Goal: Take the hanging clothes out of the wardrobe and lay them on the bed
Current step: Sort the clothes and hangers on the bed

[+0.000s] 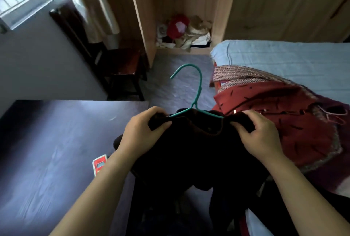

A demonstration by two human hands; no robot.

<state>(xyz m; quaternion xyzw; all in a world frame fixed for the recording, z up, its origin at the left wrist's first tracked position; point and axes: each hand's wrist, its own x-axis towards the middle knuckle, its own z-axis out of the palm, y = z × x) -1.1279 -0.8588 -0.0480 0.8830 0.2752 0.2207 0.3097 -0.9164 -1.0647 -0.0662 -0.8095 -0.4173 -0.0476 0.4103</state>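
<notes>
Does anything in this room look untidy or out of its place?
Yes: a crumpled heap of clothes lies on the floor of the wardrobe, neither folded nor hung. Nothing else stands out.

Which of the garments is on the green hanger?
The black garment, whose shoulders the left hand and right hand grip. The red garment and striped garment lie on the bed.

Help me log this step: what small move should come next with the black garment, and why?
Probably lower the black garment rightward onto the bed: the left hand and right hand hold it up by its shoulders on the green hanger, and a red garment already lies there.
</notes>
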